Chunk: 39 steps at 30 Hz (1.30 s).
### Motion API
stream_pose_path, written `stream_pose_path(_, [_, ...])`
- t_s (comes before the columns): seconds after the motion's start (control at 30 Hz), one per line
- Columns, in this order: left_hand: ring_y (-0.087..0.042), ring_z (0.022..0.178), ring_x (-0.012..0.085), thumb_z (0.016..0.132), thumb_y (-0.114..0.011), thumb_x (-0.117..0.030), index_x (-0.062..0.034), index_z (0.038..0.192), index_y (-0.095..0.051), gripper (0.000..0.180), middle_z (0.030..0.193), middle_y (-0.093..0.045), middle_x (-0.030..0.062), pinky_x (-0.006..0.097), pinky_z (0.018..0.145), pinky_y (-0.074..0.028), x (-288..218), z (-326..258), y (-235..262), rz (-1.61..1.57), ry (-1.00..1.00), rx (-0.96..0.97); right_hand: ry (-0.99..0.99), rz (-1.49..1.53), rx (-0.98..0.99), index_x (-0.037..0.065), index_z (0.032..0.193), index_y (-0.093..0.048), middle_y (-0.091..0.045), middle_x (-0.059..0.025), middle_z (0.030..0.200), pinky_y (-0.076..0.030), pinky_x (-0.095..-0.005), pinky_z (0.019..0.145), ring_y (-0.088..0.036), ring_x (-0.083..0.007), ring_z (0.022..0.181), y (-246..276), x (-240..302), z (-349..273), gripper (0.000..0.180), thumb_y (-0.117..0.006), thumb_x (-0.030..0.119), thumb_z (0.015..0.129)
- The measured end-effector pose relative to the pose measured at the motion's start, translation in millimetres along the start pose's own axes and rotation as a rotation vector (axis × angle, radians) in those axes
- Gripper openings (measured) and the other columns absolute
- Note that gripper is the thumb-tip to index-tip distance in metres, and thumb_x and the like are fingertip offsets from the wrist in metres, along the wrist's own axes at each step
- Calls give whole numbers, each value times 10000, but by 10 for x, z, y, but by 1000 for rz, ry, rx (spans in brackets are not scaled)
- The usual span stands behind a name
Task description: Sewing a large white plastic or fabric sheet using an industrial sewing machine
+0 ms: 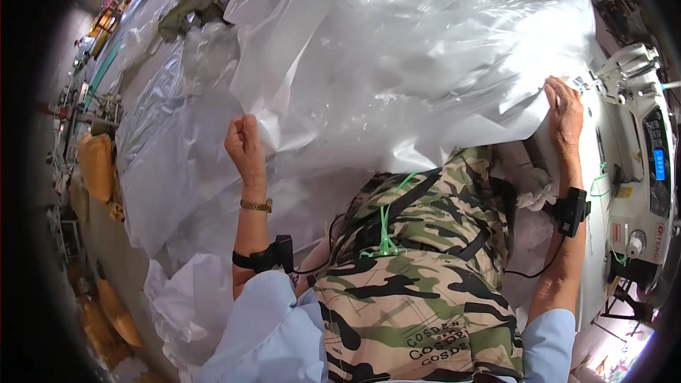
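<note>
A large sheet of translucent white plastic [397, 57] spreads in front of me, wrinkled and shiny, its near edge drooping over my lap. My left hand [245, 143] is closed on the sheet's near left corner. Over on the right, my right hand [565, 110] pinches the near right part of the same sheet, close to the needle end of a white sewing machine [642, 149]. Both hands are raised and wide apart, with the edge stretched between them. Part of each grip is hidden by the fingers and the sheet.
More white plastic sheeting [170, 149] lies heaped on the left and down by my left elbow. Loose green threads [386, 230] rest on my camouflage apron [418, 291]. Orange-brown bundles [97, 167] stand on the floor at far left. A lit display [660, 164] shows on the machine.
</note>
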State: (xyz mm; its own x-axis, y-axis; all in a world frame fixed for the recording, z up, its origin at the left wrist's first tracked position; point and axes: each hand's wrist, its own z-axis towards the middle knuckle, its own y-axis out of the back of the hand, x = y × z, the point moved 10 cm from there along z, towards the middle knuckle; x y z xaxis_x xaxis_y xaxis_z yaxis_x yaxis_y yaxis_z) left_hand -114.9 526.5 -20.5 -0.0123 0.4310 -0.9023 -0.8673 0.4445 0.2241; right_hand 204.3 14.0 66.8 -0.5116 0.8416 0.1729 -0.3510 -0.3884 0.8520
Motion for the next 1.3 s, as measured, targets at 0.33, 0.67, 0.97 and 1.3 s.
stream_pose_path(0.33, [-572,898,258,814,-795,-305,-4,1007,-607,404,975,-598,100,388,805,-471,162,-694,-192,312,-322,319,-10,-173,50,65,1182,-693,-673,-98,1233,-458,-386,1018,-589,-277,1179,-60,-94,12,345,-562,331,1006])
stream_pose_path(0.67, [-576,1053,358,827,-800,-235,51,1232,-528,565,1168,-593,188,433,923,-466,307,-449,-760,324,-123,386,-4,16,-18,35,1115,-699,-680,-148,1153,-473,-399,980,-605,-302,1127,-76,-114,-44,225,-608,169,958])
stream_pose_path(0.97, [-569,1055,436,885,-736,-381,120,1266,-487,677,1195,-539,289,508,929,-456,1325,-654,-958,564,-49,295,117,88,-288,73,698,-606,-623,-97,754,-513,-415,696,-611,-323,781,63,12,-42,66,-667,97,694])
stream_pose_path(1.3, [-563,1074,379,919,-679,-276,110,1197,-548,493,1147,-592,254,445,934,-458,1648,-643,-1141,577,-51,324,16,-50,-208,86,835,-672,-644,-56,896,-449,-389,778,-574,-247,920,100,240,-24,235,-659,320,844])
